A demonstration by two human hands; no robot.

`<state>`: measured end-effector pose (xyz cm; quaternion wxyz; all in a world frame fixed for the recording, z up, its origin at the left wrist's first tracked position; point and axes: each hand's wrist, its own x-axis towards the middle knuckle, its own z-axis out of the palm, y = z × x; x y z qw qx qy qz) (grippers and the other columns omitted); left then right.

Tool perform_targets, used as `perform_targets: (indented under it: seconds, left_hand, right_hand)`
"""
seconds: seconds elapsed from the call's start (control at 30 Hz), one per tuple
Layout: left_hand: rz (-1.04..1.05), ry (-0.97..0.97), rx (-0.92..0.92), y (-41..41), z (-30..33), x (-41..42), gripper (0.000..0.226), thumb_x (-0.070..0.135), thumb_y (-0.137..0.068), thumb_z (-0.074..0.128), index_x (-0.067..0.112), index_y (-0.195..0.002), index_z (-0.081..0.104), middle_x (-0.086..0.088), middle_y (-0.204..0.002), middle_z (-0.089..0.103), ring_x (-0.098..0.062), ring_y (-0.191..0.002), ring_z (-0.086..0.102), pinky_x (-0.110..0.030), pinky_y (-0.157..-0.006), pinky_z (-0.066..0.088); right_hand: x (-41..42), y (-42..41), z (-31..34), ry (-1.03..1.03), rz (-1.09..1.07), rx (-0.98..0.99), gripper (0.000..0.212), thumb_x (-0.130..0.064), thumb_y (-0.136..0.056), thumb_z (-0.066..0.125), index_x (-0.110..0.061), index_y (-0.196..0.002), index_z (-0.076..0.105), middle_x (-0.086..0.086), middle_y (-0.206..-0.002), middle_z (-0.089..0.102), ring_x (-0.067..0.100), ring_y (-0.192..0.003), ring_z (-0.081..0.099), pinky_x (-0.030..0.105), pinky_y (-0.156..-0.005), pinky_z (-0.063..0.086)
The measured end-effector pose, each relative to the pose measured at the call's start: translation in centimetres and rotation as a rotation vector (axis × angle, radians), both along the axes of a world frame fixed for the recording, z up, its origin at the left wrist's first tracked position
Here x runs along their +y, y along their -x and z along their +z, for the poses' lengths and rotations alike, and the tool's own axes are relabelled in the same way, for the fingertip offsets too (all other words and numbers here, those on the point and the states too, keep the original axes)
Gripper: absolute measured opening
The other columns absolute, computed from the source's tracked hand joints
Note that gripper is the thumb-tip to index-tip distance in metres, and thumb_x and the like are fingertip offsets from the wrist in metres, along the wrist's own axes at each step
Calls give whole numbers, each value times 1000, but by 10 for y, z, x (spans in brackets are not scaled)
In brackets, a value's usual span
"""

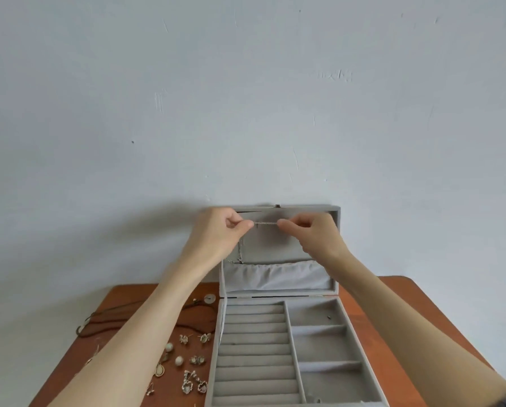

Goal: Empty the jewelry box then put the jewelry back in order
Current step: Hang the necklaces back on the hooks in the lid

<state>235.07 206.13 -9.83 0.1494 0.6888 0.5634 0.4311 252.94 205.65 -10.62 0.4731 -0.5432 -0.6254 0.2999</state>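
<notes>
**Box nearly emptied, last chain at the lid**

A thin chain is stretched across the open lid of the jewelry box, pinched by the left hand and the right hand. The tray compartments look almost bare. Earrings and cord necklaces lie on the table; refilling seems not yet begun.

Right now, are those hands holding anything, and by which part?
Yes: a thin silver chain, stretched before the open lid. The left hand and right hand each pinch one end.
</notes>
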Motion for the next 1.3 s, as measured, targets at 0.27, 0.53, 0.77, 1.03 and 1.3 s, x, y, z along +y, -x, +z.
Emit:
perform_targets:
  seconds: [0.27, 0.53, 0.77, 1.03, 1.3]
  left_hand:
    - [302, -105, 59, -26, -7, 8, 31, 34, -85, 57, 15, -62, 50, 2, -59, 56, -24, -65, 53, -27, -52, 34]
    - [201, -63, 349, -21, -27, -13, 28, 36, -90, 55, 16, -70, 60, -1, -59, 59, -26, -65, 59, -29, -55, 42]
    - [-151, 90, 494, -18, -24, -26, 23, 21, -92, 51, 12, -81, 69, 6, -75, 69, 1, -54, 55, -16, -51, 37]
    - [-90, 164, -262, -40, -1, -15, 21, 10, -87, 59, 18, -69, 66, 1, -58, 64, -2, -43, 57, -14, -45, 48]
    - [50, 70, 122, -38, -35, -21, 16, 15, -88, 59, 10, -81, 72, -6, -82, 72, -19, -77, 67, -33, -75, 53]
  right_hand:
    - [14, 18, -13, -74, -218, 8, 28, -27, -86, 61, -14, -61, 63, -7, -48, 50, 5, -50, 44, 11, -45, 33]
    - [5, 15, -40, -20, -235, -73, 32, -24, -88, 59, -8, -60, 59, -1, -49, 50, 15, -53, 46, 21, -48, 34]
    - [-8, 4, -58, -274, -198, -430, 18, -16, -90, 55, -5, -84, 68, 7, -80, 66, 22, -80, 54, 28, -67, 37]
    - [-8, -1, -57, -184, -188, -411, 18, -22, -89, 56, -12, -82, 70, 4, -79, 70, 23, -78, 60, 34, -68, 48]
    - [-7, 4, -50, -33, -200, -402, 23, -32, -90, 54, -17, -87, 71, 8, -88, 71, 32, -87, 60, 34, -73, 46]
